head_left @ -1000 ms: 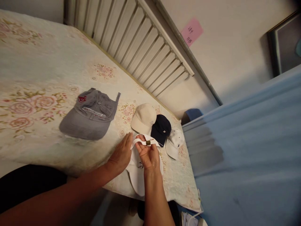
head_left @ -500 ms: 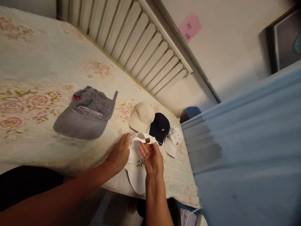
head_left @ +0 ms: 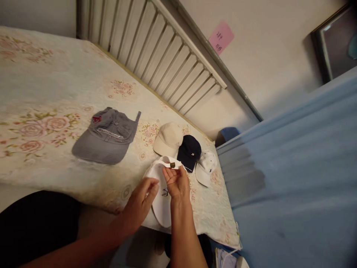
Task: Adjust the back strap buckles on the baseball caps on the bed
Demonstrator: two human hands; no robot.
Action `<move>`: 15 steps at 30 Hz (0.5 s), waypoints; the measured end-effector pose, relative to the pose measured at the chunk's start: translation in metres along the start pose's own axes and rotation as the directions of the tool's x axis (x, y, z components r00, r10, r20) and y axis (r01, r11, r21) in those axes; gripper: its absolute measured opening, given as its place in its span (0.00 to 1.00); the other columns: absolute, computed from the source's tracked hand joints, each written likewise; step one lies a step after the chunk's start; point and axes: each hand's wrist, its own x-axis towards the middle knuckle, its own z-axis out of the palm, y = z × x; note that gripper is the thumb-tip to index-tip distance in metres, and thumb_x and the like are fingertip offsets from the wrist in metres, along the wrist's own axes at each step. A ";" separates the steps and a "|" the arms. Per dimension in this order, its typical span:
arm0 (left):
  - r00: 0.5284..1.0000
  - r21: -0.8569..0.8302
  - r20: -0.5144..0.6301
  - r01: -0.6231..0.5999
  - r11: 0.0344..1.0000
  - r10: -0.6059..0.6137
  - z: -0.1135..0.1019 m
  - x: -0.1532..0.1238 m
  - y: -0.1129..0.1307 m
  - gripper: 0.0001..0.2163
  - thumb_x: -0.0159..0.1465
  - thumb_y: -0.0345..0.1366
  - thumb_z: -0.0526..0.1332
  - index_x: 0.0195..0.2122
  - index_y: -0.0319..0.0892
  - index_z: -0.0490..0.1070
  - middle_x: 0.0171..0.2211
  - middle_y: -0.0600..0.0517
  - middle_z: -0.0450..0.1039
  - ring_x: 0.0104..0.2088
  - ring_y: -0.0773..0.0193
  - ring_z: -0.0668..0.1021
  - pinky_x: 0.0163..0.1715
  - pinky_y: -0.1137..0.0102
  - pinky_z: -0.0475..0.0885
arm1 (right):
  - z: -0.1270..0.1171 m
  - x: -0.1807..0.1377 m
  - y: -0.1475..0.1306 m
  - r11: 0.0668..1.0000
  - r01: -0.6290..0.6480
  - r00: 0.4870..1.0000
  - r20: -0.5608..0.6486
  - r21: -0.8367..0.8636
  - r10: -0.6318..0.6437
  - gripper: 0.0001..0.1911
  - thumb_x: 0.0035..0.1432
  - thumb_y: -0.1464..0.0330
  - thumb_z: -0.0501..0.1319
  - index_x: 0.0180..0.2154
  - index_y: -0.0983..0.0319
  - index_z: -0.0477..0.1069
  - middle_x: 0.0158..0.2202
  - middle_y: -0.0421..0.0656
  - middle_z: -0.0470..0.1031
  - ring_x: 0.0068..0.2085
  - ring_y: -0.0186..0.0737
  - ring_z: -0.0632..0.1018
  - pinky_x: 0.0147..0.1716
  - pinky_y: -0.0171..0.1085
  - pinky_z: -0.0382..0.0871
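Note:
A white cap [head_left: 161,208] with dark lettering is held over the bed's front edge, its back strap and brass buckle [head_left: 172,165] turned up. My right hand [head_left: 178,186] holds the cap's right rim near the strap, palm up, fingers bent inside the opening. At the cap's left side is my left hand [head_left: 142,199], with thumb and fingers drawn together against it; part of the grip is hidden. Beyond the white cap lie a beige cap [head_left: 169,137], a navy cap [head_left: 189,150] and another white cap [head_left: 206,167] in a row. A grey cap [head_left: 107,137] rests farther left.
The caps lie on a floral bedsheet [head_left: 61,85]. A metal headboard with bars [head_left: 156,48] runs along the far side. A blue curtain [head_left: 279,178] hangs at the right. A white cable [head_left: 238,238] and papers [head_left: 224,258] are at the lower right.
My left hand has shifted down and inward along the white cap's side, its fingers now bent instead of stretched out. My right hand stays at the strap; the view has moved slightly.

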 end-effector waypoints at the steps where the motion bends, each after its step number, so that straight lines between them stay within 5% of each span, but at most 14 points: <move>1: 0.988 -0.200 0.083 0.143 0.969 -0.129 0.004 -0.004 -0.001 0.17 0.63 0.48 0.54 0.46 0.43 0.69 0.48 0.41 0.72 0.50 0.49 0.74 0.52 0.55 0.69 | 0.000 0.001 0.000 1.000 -0.003 1.000 0.013 -0.001 0.003 0.08 0.60 0.67 0.56 0.39 0.64 0.68 0.32 0.46 0.80 0.38 0.41 0.82 0.50 0.46 0.72; 4: 0.909 -0.602 0.247 0.415 0.682 -0.335 0.014 0.001 -0.006 0.27 0.64 0.54 0.48 0.56 0.40 0.63 0.59 0.38 0.65 0.61 0.52 0.66 0.58 0.55 0.64 | 0.000 0.002 0.002 1.000 -0.002 0.999 0.041 0.023 0.001 0.07 0.58 0.70 0.56 0.40 0.64 0.68 0.36 0.47 0.80 0.42 0.40 0.81 0.51 0.46 0.71; 8: 0.914 -0.793 0.260 0.386 0.472 -0.311 0.012 0.027 -0.008 0.37 0.60 0.63 0.42 0.60 0.40 0.59 0.63 0.38 0.58 0.63 0.53 0.63 0.59 0.55 0.63 | 0.000 -0.003 0.002 0.998 -0.017 0.998 0.055 0.058 0.014 0.08 0.58 0.72 0.55 0.39 0.65 0.69 0.38 0.49 0.80 0.42 0.40 0.81 0.52 0.45 0.70; 11: 0.928 -0.864 0.192 0.314 0.393 -0.320 0.012 0.039 -0.007 0.36 0.60 0.62 0.43 0.58 0.39 0.60 0.64 0.38 0.56 0.63 0.56 0.64 0.59 0.59 0.65 | 0.000 -0.011 0.002 0.996 -0.031 0.998 0.055 0.080 0.026 0.07 0.58 0.72 0.55 0.38 0.65 0.69 0.38 0.50 0.80 0.42 0.41 0.81 0.51 0.45 0.71; 15: 0.938 -0.868 0.105 0.248 0.430 -0.330 0.017 0.041 -0.001 0.25 0.67 0.49 0.42 0.55 0.40 0.63 0.61 0.39 0.62 0.61 0.59 0.67 0.57 0.61 0.67 | 0.000 -0.025 -0.002 0.995 -0.031 0.997 0.079 0.092 0.023 0.08 0.59 0.72 0.54 0.39 0.66 0.69 0.39 0.51 0.80 0.43 0.41 0.81 0.52 0.47 0.70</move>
